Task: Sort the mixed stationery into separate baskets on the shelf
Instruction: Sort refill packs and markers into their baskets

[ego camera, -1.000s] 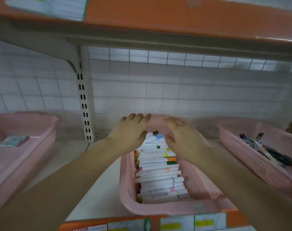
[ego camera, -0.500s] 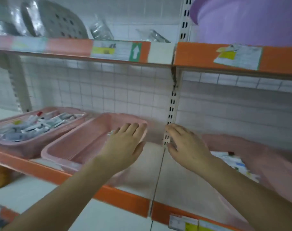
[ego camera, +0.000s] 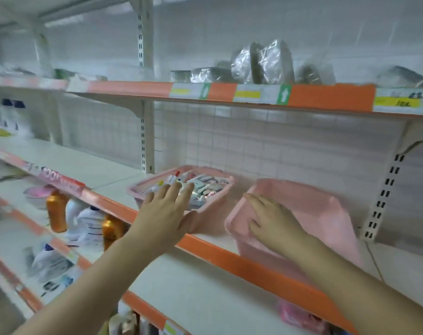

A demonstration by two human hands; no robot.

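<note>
A pink basket [ego camera: 213, 209] full of mixed stationery [ego camera: 200, 186], mostly pens and markers, stands on the middle shelf. My left hand [ego camera: 168, 209] stretches over its near end with straight fingers and holds nothing. To its right stands a second pink basket [ego camera: 326, 211]; whether anything lies in it I cannot tell. My right hand [ego camera: 271, 218] lies flat over that basket's near left corner, fingers relaxed, holding nothing.
The orange shelf edge [ego camera: 229, 252] runs diagonally under both baskets. Bottles [ego camera: 57, 210] stand on the shelf below at the left. Plastic-wrapped goods [ego camera: 261, 62] sit on the upper shelf. A white slotted upright [ego camera: 384, 197] rises to the right of the second basket.
The view has swung left along the shelf, from the basket of sorted markers to the basket of mixed stationery. Both hands stay open and now hover over two different baskets.
</note>
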